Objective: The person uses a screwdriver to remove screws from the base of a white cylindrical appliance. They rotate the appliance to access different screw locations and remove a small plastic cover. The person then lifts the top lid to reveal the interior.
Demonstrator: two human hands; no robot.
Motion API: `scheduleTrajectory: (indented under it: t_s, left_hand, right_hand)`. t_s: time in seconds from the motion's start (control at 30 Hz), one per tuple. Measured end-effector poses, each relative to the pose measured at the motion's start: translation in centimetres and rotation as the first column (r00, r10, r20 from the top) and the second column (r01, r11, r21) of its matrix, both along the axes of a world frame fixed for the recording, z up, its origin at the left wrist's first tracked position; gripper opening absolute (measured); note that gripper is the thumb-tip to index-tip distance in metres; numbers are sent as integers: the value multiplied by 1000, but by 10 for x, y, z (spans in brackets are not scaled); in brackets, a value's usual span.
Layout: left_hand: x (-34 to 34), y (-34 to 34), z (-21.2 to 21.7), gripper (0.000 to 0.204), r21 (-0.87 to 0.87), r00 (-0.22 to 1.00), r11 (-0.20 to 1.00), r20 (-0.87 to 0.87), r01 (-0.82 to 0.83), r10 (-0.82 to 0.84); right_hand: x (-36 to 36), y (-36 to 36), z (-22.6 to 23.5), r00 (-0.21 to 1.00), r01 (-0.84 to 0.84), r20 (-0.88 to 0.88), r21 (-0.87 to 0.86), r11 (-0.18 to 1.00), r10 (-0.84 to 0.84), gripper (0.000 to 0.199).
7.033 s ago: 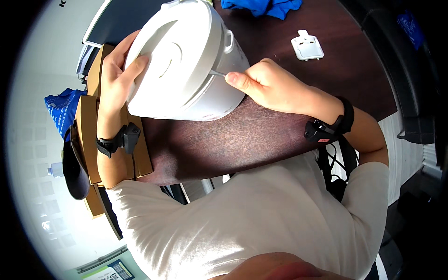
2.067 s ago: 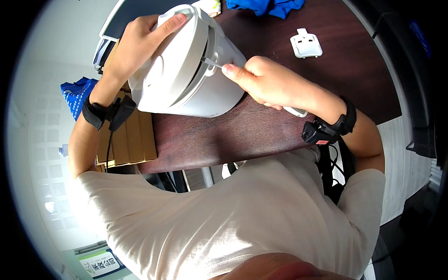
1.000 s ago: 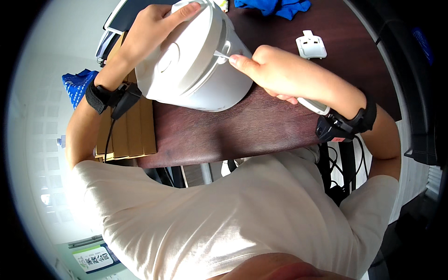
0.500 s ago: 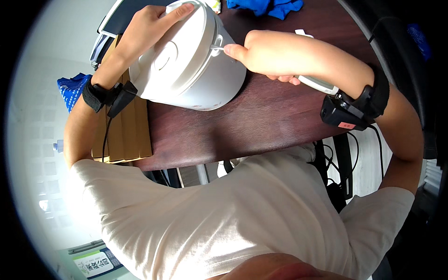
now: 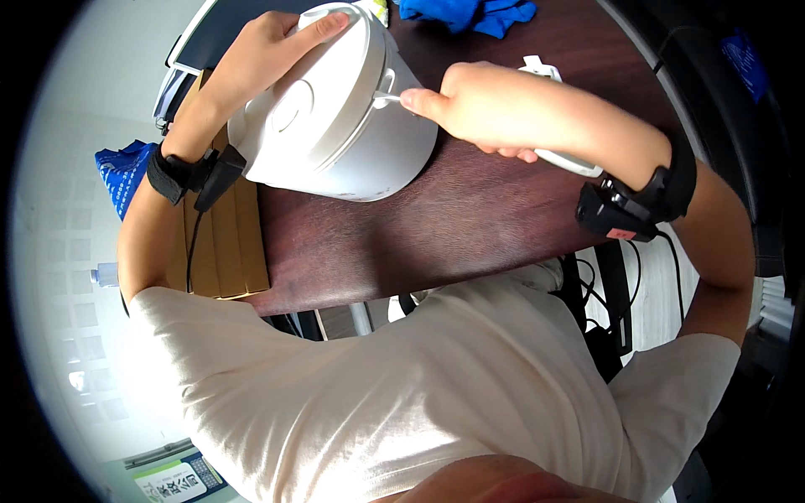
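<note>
A white rice cooker [image 5: 348,159] with a rounded lid [image 5: 293,102] leans tilted on the table. My left hand [image 5: 281,46] grips its far upper rim, thumb stretched across the lid and the other fingers mostly hidden. At the lug on the cooker's right side, my right hand [image 5: 465,105] pinches a thin whitish stick [image 5: 387,98] between thumb and curled fingers. The stick's tip meets the lug; its exact kind cannot be made out. A long white plastic piece [image 5: 570,163] shows on both sides of my right forearm; whether my fingers touch it is hidden.
Brown cardboard boxes [image 5: 225,239] stand at the table's left side, beside a blue printed bag [image 5: 124,172]. A blue cloth [image 5: 470,12] lies at the back of the dark wooden table [image 5: 419,243]. Black straps with small devices and cables sit on both wrists.
The view has shifted slightly. My right thumb and the thin stick sit a little lower against the lug, and more of the stick shows. My left hand keeps its hold.
</note>
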State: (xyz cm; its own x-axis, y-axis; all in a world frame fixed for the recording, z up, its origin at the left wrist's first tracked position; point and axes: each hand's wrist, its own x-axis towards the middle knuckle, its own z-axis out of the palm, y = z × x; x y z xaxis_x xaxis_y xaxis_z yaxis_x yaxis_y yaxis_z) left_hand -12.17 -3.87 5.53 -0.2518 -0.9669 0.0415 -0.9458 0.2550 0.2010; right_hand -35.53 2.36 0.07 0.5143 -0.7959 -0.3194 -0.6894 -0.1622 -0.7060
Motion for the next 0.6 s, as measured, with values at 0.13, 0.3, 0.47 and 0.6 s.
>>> scheduleTrajectory:
  t_s: [0.13,0.3,0.47,0.6]
  left_hand:
    - [2,2,2,71,25,1000,1000,14,12,-12]
    - [-1,3,0,68,-13,1000,1000,11,-3,3]
    - [0,2,2,70,-1,999,1000,37,-20,20]
    - [1,2,-2,71,-36,999,999,22,-41,42]
  right_hand:
    - [-1,0,-10,998,27,58,-85,996,-22,69]
    - [-1,-2,2,991,-20,-130,-254,967,-13,68]
    - [-5,-9,-25,995,-88,-101,-780,620,14,56]
    - [3,-2,-38,999,8,24,-930,369,39,45]
